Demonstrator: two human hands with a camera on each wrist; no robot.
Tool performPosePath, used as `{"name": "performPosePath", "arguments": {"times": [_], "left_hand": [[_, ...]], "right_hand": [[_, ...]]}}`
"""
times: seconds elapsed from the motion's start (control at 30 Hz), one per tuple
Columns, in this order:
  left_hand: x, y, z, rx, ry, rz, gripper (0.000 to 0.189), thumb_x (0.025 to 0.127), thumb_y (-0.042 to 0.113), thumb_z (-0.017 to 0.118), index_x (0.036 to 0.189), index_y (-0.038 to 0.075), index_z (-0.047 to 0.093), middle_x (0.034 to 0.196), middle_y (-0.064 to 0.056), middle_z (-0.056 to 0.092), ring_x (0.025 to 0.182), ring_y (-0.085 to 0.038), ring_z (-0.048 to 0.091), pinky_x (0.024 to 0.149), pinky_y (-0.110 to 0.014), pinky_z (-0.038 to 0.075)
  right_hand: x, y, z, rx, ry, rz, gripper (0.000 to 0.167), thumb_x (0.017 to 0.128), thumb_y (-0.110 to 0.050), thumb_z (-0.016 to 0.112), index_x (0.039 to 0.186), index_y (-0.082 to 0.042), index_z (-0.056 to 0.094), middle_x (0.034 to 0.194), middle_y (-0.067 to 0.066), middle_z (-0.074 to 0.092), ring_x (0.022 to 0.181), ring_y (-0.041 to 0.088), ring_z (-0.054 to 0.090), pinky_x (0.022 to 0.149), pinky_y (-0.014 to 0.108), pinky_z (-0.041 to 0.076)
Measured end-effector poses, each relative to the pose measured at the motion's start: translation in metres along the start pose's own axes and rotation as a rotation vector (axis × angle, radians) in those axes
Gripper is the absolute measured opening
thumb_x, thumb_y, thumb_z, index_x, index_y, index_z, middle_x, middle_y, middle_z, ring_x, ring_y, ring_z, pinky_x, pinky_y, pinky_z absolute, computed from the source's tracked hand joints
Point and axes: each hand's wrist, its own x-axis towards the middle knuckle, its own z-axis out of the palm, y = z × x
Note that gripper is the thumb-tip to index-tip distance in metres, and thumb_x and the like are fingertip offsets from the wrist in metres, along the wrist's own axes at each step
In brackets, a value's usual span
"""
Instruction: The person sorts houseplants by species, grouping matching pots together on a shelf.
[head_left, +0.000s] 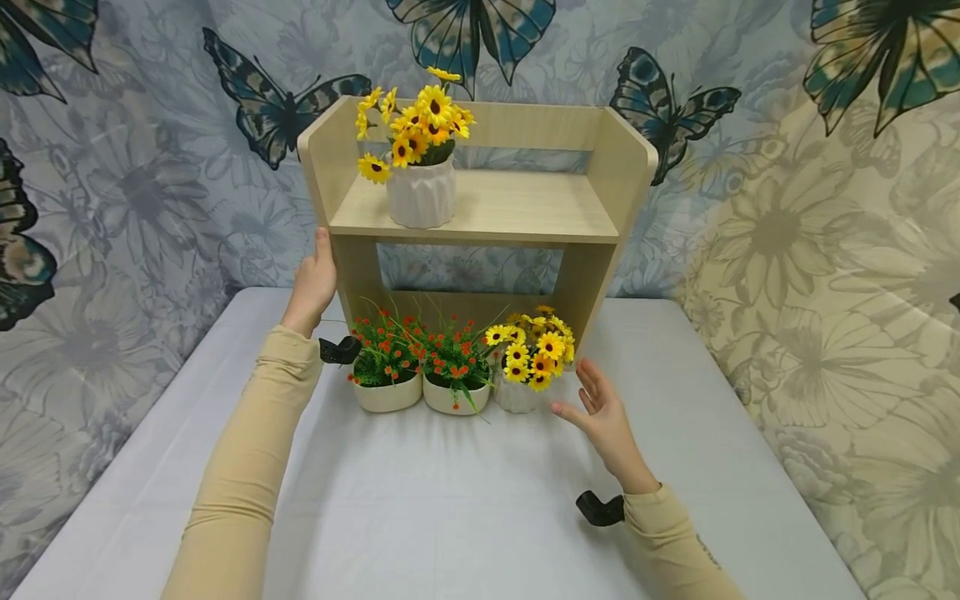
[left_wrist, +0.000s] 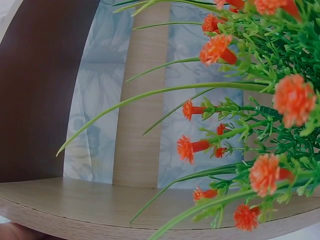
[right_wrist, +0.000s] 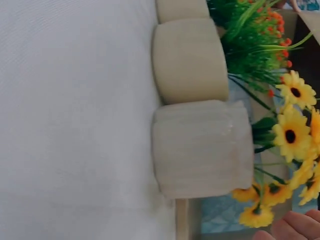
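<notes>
Nearest cam: beige sleeve (head_left: pixel 232 483), ending in L hand (head_left: pixel 311 287) touching L side of shelf (head_left: pixel 525 200), w/ fingers mostly hidden; can't tell if grasping or just resting. R hand (head_left: pixel 609 423): released, w/ fingers loosely apart, in front of shelf's R side, just beside white pot (right_wrist: pixel 202 150) of yellow flowers (head_left: pixel 536 346). Farther out, left along shelf's front: two cream pots (head_left: pixel 453 397) w/ red flowers (head_left: pixel 459 364). On shelf's upper level: similar potted bunch (head_left: pixel 422 196). Behind shelf: butterfly-print backdrop (head_left: pixel 780 229).
</notes>
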Motion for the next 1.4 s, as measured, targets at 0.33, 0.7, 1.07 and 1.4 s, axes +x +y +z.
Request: {"name": "performPosePath", "arguments": {"times": [0.33, 0.7, 1.07, 1.4], "left_hand": [[0.000, 0.000, -0.001, 0.002, 0.014, 0.015, 0.093, 0.090, 0.066, 0.007, 0.134, -0.010, 0.040, 0.137, -0.029, 0.036, 0.128, -0.042, 0.029, 0.102, -0.053, 0.021], [0.002, 0.002, 0.000, -0.001, 0.010, -0.002, 0.095, 0.090, 0.066, 0.006, 0.133, -0.012, 0.040, 0.135, -0.031, 0.037, 0.123, -0.042, 0.035, 0.099, -0.053, 0.026], [0.002, 0.002, 0.001, 0.014, -0.004, -0.020, 0.096, 0.089, 0.067, 0.006, 0.135, -0.012, 0.037, 0.138, -0.030, 0.033, 0.125, -0.041, 0.032, 0.099, -0.053, 0.025], [-0.001, 0.001, 0.000, 0.014, -0.005, -0.008, 0.096, 0.090, 0.066, 0.005, 0.136, -0.012, 0.034, 0.139, -0.031, 0.032, 0.127, -0.043, 0.030, 0.100, -0.054, 0.024]], "right_hand": [[0.006, 0.021, 0.010, -0.035, -0.039, 0.088, 0.090, 0.083, -0.009, 0.072, 0.147, -0.002, 0.010, 0.151, 0.016, 0.015, 0.137, 0.028, 0.015, 0.107, 0.041, 0.019], [0.019, 0.038, 0.019, -0.081, -0.038, 0.166, 0.093, 0.082, -0.018, 0.074, 0.147, -0.004, 0.010, 0.149, 0.018, 0.019, 0.136, 0.029, 0.018, 0.107, 0.041, 0.020], [0.022, 0.017, 0.028, -0.084, -0.089, 0.233, 0.091, 0.082, -0.011, 0.073, 0.146, 0.001, 0.009, 0.150, 0.022, 0.011, 0.137, 0.034, 0.012, 0.107, 0.045, 0.018], [0.036, 0.034, 0.034, 0.008, -0.095, 0.144, 0.097, 0.076, -0.008, 0.078, 0.148, -0.013, 0.013, 0.150, 0.010, 0.018, 0.137, 0.029, 0.014, 0.107, 0.049, 0.013]]}}
